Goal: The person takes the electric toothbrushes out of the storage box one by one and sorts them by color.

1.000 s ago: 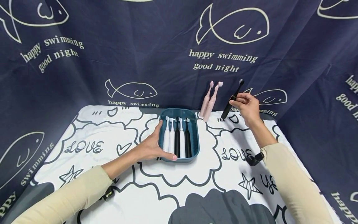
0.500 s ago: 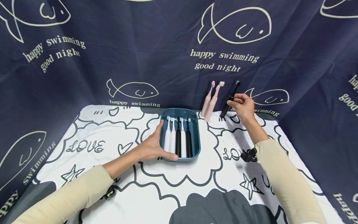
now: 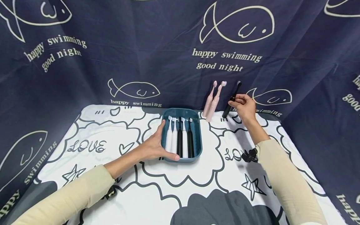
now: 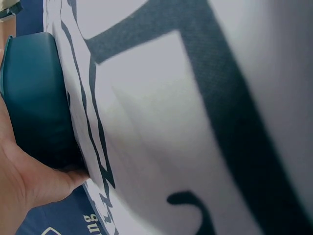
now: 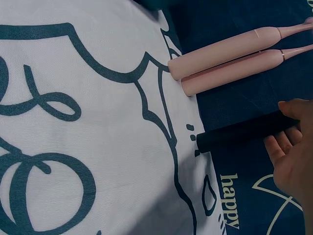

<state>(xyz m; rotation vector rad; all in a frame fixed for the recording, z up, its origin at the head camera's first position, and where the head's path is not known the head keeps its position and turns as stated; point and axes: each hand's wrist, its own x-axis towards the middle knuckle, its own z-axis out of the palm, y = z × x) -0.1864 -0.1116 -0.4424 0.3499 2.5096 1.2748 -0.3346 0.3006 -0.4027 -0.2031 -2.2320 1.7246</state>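
In the head view the hands are well apart. The right hand pinches a black toothbrush between thumb and fingers, near the middle of its length, brush head up and leaning to the right. Its lower end is down by the back edge of the tabletop. Just left of it, two pink toothbrushes lean side by side near the dark blue curtain, between the right hand and a blue box. The left hand is spread at the box's near left corner, thumb across the near rim, forefinger against the left side. Inside lie five toothbrushes, heads toward the far end: white, white, black, white, black from the left.

In the left wrist view the left hand lies against the box's outer wall, one digit stretched along its lower edge; the box's contents are hidden.

In the right wrist view the fingers and thumb close on the black handle; whether its end touches the tabletop, I cannot tell. The pink pair is near, well clear of the fingers.
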